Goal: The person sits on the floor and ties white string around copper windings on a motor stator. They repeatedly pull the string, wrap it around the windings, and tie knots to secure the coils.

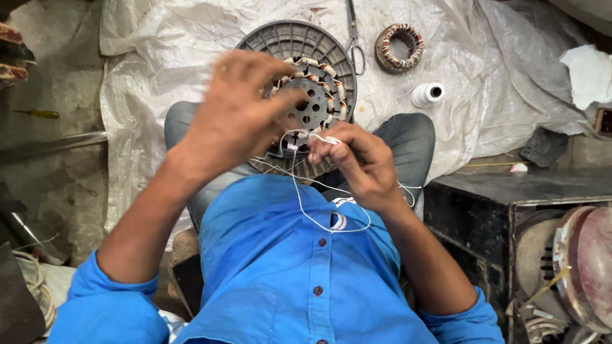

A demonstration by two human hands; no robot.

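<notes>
Carefully lacing white thread around a fan stator's windings

Working on the lap, the left hand (237, 117) is hovering blurred with fingers spread and loose, holding nothing I can make out, just over the near-left edge of the stator (315, 99), which is resting on a grey ribbed motor cover (278, 37); the right hand (360, 164) is pinching the white thread (316, 212) shut between its fingertips, right at the stator's near rim, with the slack looping down from the pinch onto the blue shirt (302, 309). Judging by this, keeping the thread taut from the pinch and steadying the stator would be helping each tie sit snug; scissors (354, 25), a spare stator (400, 47) and a thread spool (428, 94) are lying beyond the pinch on the plastic sheet (184, 16)
</notes>
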